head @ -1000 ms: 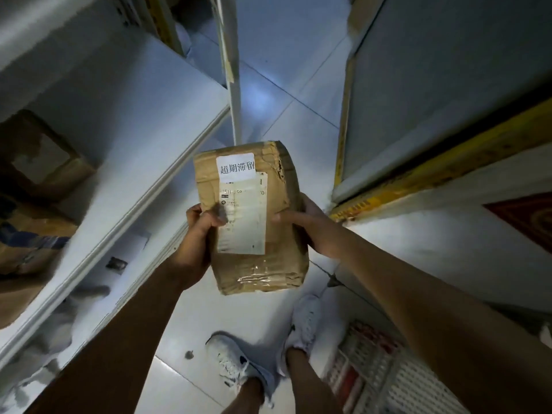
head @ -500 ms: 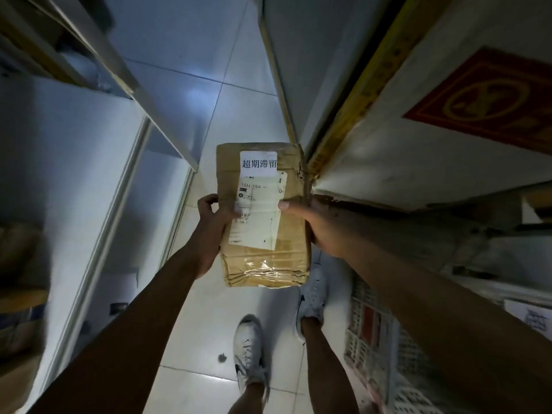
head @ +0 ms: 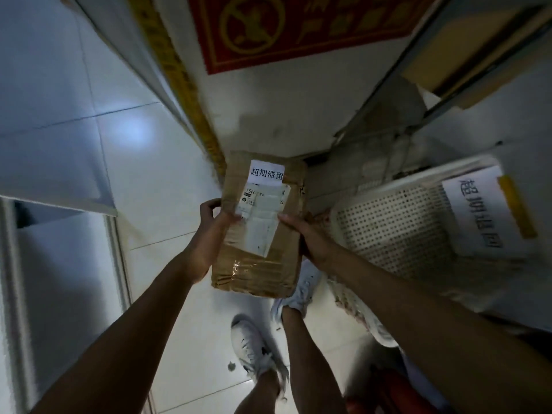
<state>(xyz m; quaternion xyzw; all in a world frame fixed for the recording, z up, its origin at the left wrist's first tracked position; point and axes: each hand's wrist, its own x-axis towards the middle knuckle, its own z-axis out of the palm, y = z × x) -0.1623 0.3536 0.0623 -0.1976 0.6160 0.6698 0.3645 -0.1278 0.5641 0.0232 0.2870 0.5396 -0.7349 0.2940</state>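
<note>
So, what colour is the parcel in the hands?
The parcel is brown cardboard with white labels; head view shows it best.

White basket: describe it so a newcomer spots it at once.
Find the red wall sign ahead, then look down and right. The white basket sits just right of the held cardboard parcel. Perforated walls and a big yellow-taped paper label set it apart.
</note>
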